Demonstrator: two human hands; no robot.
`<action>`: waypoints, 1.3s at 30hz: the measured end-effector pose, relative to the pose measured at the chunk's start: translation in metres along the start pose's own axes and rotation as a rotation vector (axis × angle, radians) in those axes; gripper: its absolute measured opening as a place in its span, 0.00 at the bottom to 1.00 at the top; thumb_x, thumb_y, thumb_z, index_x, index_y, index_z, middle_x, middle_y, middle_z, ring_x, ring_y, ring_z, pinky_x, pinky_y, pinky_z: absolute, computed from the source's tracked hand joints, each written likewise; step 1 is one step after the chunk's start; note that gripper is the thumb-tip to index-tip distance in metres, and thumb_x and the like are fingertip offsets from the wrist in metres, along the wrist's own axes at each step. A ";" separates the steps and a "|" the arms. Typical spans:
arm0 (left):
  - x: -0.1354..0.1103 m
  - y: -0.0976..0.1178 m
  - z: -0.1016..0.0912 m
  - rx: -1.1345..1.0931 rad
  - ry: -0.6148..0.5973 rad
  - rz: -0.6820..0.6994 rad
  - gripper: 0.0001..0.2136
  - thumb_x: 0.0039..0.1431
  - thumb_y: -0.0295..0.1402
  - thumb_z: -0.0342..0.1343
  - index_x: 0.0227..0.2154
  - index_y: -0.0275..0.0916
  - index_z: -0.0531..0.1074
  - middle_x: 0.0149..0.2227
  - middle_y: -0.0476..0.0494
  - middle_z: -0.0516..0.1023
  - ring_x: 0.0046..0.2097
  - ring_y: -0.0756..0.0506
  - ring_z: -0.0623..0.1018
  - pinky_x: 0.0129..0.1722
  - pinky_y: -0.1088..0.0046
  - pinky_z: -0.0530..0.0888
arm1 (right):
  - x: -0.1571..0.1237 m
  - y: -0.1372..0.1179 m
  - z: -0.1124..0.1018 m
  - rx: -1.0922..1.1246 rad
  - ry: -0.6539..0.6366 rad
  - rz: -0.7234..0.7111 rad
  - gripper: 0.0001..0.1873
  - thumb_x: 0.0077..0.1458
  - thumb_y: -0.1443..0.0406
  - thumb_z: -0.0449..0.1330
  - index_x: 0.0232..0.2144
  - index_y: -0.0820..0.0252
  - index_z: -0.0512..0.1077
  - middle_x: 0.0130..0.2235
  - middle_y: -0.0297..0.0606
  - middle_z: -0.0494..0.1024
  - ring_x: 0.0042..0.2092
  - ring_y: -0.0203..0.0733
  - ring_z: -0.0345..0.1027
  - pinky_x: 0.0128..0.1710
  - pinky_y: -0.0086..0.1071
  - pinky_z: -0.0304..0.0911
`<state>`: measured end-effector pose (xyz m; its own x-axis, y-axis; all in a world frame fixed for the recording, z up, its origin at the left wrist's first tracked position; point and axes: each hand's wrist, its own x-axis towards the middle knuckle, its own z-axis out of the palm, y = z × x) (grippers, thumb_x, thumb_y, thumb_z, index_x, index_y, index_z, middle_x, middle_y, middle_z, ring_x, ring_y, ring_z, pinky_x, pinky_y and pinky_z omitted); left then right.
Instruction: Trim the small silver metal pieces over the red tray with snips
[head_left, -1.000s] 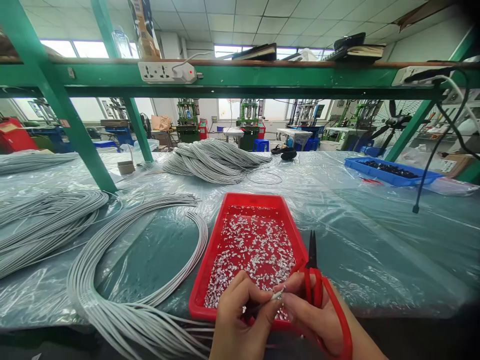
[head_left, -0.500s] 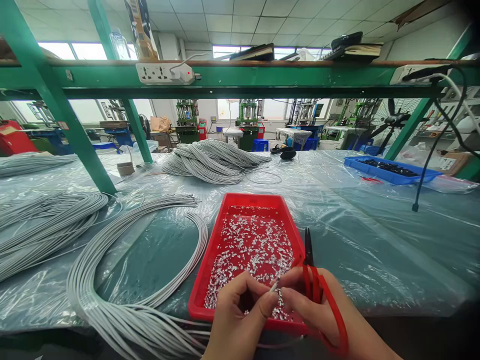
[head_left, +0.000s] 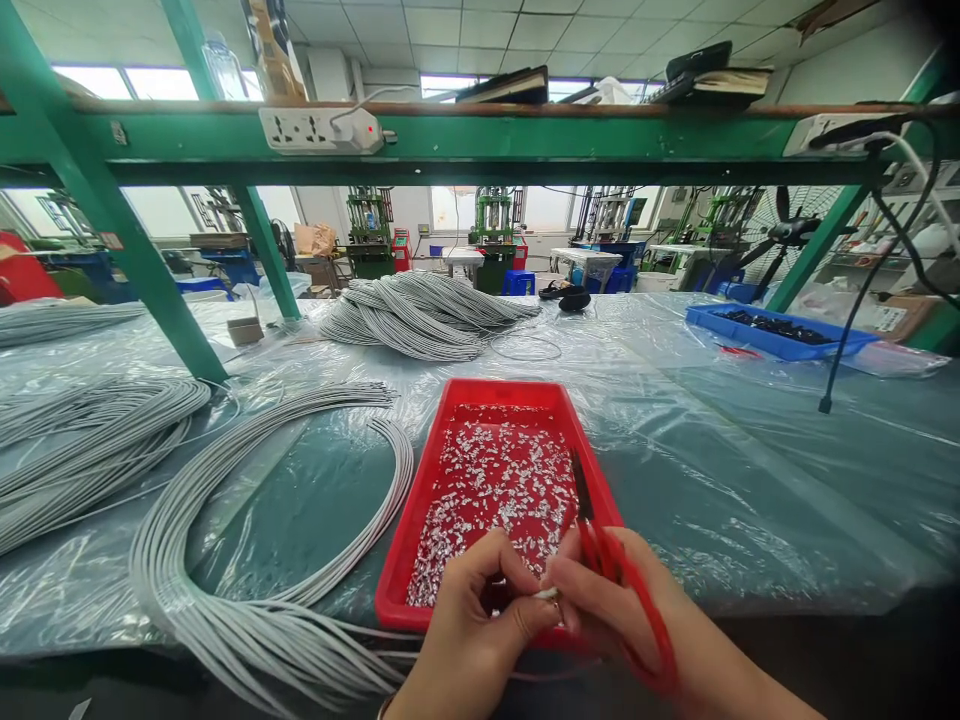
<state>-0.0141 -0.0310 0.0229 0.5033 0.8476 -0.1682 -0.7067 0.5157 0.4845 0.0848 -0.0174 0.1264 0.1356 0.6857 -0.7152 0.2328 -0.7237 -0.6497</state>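
Note:
My left hand [head_left: 480, 625] pinches the end of a thin grey-white cable [head_left: 547, 594] between thumb and forefinger. Red-handled scissors [head_left: 592, 545] hang in my right hand [head_left: 626, 600], their dark blades pointing up and away. The right fingertips meet at the cable's tip; what they grip there is too small to make out. Beneath both hands is a red tray [head_left: 405, 617], strewn with small shiny silver scraps [head_left: 495, 455]. A curved bundle of grey cables [head_left: 161, 540] lies left of it, the near part running toward my left wrist.
More cable coils lie at the left [head_left: 97, 450] and in a heap behind the tray [head_left: 427, 315]. A blue tray [head_left: 705, 325] of black parts stands back right, near a hanging black cord [head_left: 847, 345]. A green frame [head_left: 525, 140] with power strips spans the plastic-covered table.
My right hand and the scissors have shifted slightly left, and the scissors have turned. The cable end now lies flatter, with the right fingers closer over its tip. The view tilted slightly.

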 end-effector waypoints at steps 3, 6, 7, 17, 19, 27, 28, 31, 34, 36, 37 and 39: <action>0.001 -0.005 -0.003 -0.222 -0.062 -0.014 0.17 0.46 0.37 0.64 0.21 0.35 0.60 0.23 0.48 0.70 0.27 0.52 0.70 0.29 0.78 0.64 | 0.006 0.007 0.007 0.330 -0.147 0.116 0.23 0.43 0.53 0.65 0.15 0.63 0.62 0.10 0.26 0.54 0.15 0.24 0.42 0.21 0.22 0.45; 0.002 -0.007 -0.008 -0.310 -0.076 -0.082 0.17 0.48 0.37 0.63 0.22 0.35 0.60 0.19 0.52 0.66 0.18 0.59 0.60 0.18 0.83 0.57 | 0.011 0.010 0.006 0.356 -0.163 0.106 0.24 0.45 0.53 0.64 0.13 0.65 0.63 0.12 0.28 0.57 0.17 0.24 0.47 0.22 0.21 0.50; 0.002 -0.007 -0.009 -0.300 -0.067 -0.102 0.17 0.48 0.39 0.63 0.22 0.35 0.60 0.17 0.54 0.63 0.16 0.60 0.57 0.16 0.84 0.53 | 0.011 0.011 0.005 0.330 -0.143 0.057 0.23 0.47 0.53 0.63 0.15 0.66 0.65 0.15 0.30 0.62 0.19 0.25 0.51 0.23 0.20 0.51; 0.003 -0.006 -0.010 -0.320 -0.215 -0.261 0.19 0.44 0.43 0.64 0.22 0.34 0.63 0.16 0.53 0.67 0.12 0.59 0.60 0.07 0.87 0.53 | 0.006 -0.003 -0.008 -0.231 -0.076 -0.241 0.09 0.40 0.65 0.69 0.24 0.63 0.73 0.23 0.34 0.73 0.26 0.36 0.67 0.27 0.25 0.62; 0.004 -0.008 -0.011 -0.391 -0.257 -0.307 0.18 0.44 0.41 0.65 0.22 0.34 0.64 0.16 0.51 0.69 0.11 0.59 0.61 0.07 0.87 0.53 | 0.009 -0.003 -0.006 -0.145 -0.089 -0.250 0.10 0.37 0.67 0.70 0.22 0.63 0.72 0.22 0.34 0.72 0.25 0.35 0.67 0.25 0.24 0.62; 0.007 -0.021 -0.015 -0.531 -0.387 -0.286 0.15 0.47 0.39 0.64 0.23 0.33 0.66 0.15 0.50 0.69 0.10 0.58 0.59 0.06 0.87 0.55 | 0.021 0.013 -0.004 -0.080 0.133 -0.332 0.21 0.40 0.55 0.68 0.21 0.64 0.63 0.18 0.28 0.60 0.20 0.26 0.51 0.19 0.21 0.48; 0.007 -0.019 -0.015 -0.536 -0.389 -0.268 0.15 0.47 0.38 0.63 0.23 0.33 0.66 0.15 0.51 0.68 0.10 0.58 0.59 0.06 0.87 0.55 | 0.022 0.013 -0.005 -0.136 0.139 -0.354 0.22 0.41 0.54 0.67 0.20 0.64 0.63 0.18 0.28 0.58 0.20 0.26 0.48 0.18 0.21 0.46; 0.006 -0.009 -0.017 -0.555 -0.286 -0.235 0.12 0.50 0.37 0.61 0.24 0.33 0.67 0.15 0.52 0.67 0.11 0.60 0.57 0.07 0.89 0.55 | 0.024 0.010 -0.013 -0.206 0.021 -0.375 0.22 0.46 0.50 0.63 0.24 0.64 0.66 0.18 0.28 0.58 0.19 0.26 0.46 0.17 0.22 0.43; 0.005 -0.002 -0.017 -0.529 -0.237 -0.244 0.13 0.50 0.38 0.61 0.24 0.33 0.68 0.16 0.51 0.69 0.11 0.59 0.58 0.06 0.88 0.56 | 0.021 0.008 -0.017 -0.270 -0.102 -0.394 0.21 0.50 0.51 0.61 0.37 0.62 0.71 0.24 0.32 0.65 0.23 0.29 0.57 0.22 0.23 0.54; 0.005 -0.004 -0.016 -0.500 -0.254 -0.270 0.15 0.49 0.40 0.62 0.23 0.32 0.68 0.16 0.50 0.70 0.10 0.59 0.59 0.06 0.87 0.56 | 0.018 0.008 -0.016 -0.314 -0.165 -0.342 0.18 0.51 0.54 0.61 0.39 0.61 0.71 0.26 0.34 0.68 0.27 0.33 0.64 0.28 0.26 0.60; 0.005 -0.006 -0.016 -0.485 -0.256 -0.275 0.16 0.49 0.41 0.62 0.23 0.32 0.68 0.16 0.50 0.69 0.10 0.59 0.60 0.06 0.87 0.56 | 0.017 0.008 -0.015 -0.310 -0.174 -0.302 0.15 0.51 0.56 0.62 0.36 0.61 0.70 0.26 0.34 0.69 0.28 0.33 0.65 0.29 0.26 0.61; 0.005 -0.009 -0.016 -0.439 -0.240 -0.264 0.17 0.48 0.43 0.62 0.23 0.32 0.67 0.16 0.51 0.68 0.10 0.59 0.59 0.06 0.87 0.55 | 0.014 0.006 -0.012 -0.276 -0.125 -0.262 0.13 0.49 0.58 0.64 0.29 0.62 0.68 0.25 0.33 0.69 0.27 0.32 0.65 0.28 0.25 0.62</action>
<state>-0.0127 -0.0294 0.0041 0.7540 0.6568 -0.0101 -0.6560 0.7537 0.0408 0.0994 -0.0113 0.1148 -0.0772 0.8168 -0.5718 0.4958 -0.4661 -0.7327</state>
